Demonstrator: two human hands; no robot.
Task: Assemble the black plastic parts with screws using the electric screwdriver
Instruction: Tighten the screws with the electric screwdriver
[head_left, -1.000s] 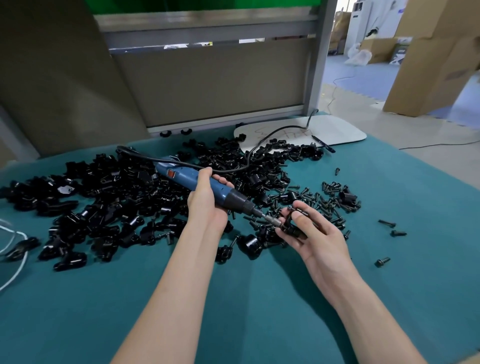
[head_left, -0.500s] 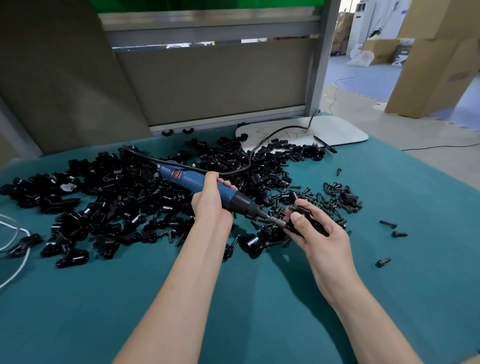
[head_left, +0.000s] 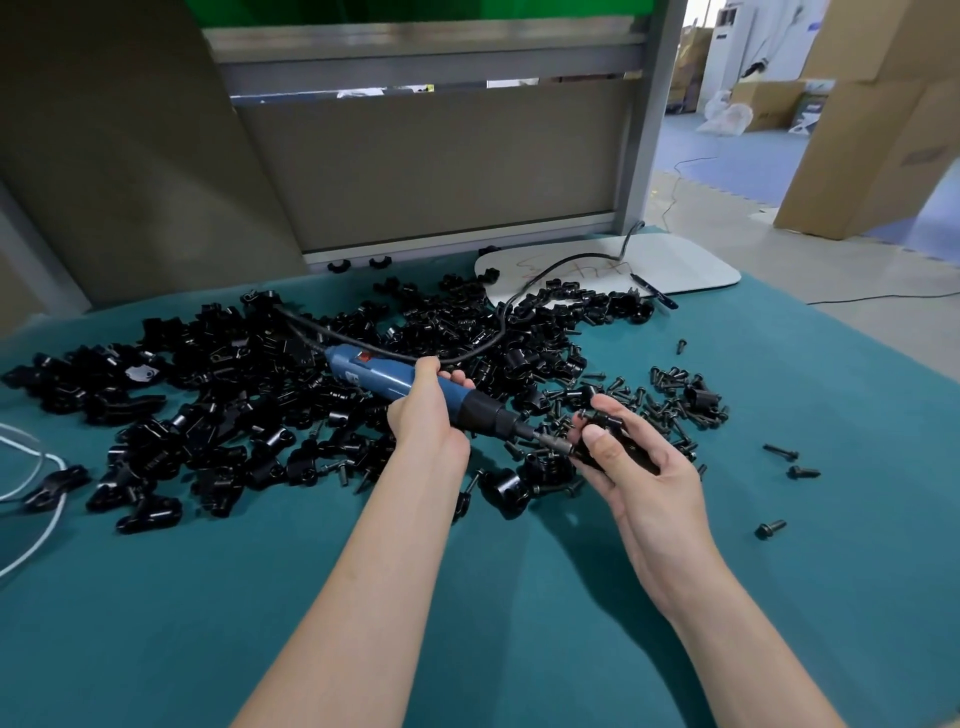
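the right hand (head_left: 641, 467), fingers spread a second ago, now curls them round the black plastic part (head_left: 626, 449) at the tip of the electric screwdriver (head_left: 379, 376).

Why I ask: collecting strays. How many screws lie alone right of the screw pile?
3. One screw and a second lie close together right of the screw pile; a third lies nearer the person. Others may hide under the right hand.
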